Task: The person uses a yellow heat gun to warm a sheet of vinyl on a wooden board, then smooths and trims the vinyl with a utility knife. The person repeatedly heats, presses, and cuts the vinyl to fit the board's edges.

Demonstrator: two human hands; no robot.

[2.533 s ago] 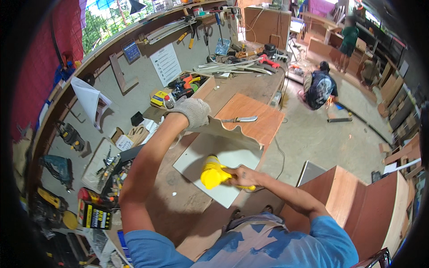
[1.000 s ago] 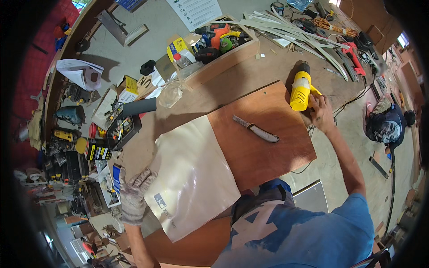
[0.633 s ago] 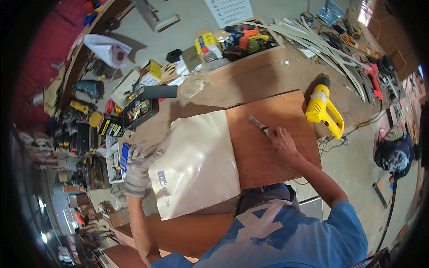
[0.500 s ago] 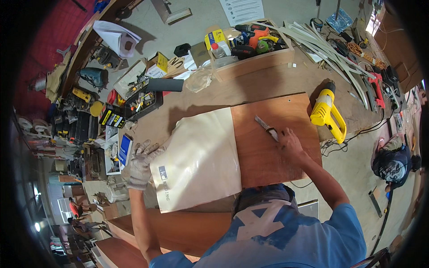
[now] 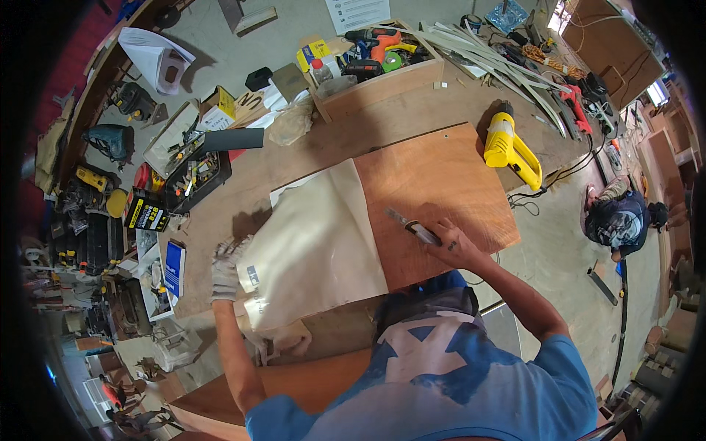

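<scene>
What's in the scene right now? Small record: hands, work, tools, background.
left_hand: gloved hand at the left edge of the cream sheet; grip unclear
right_hand: bare hand holding a utility knife, blade pointing toward the sheet
sheet: slightly rippled, its right edge along the brown board
other_tool: yellow heat gun, lying beyond the board's right side, not held
storage: wooden tray of tools on the workbench
background: a crouching person at right
</scene>
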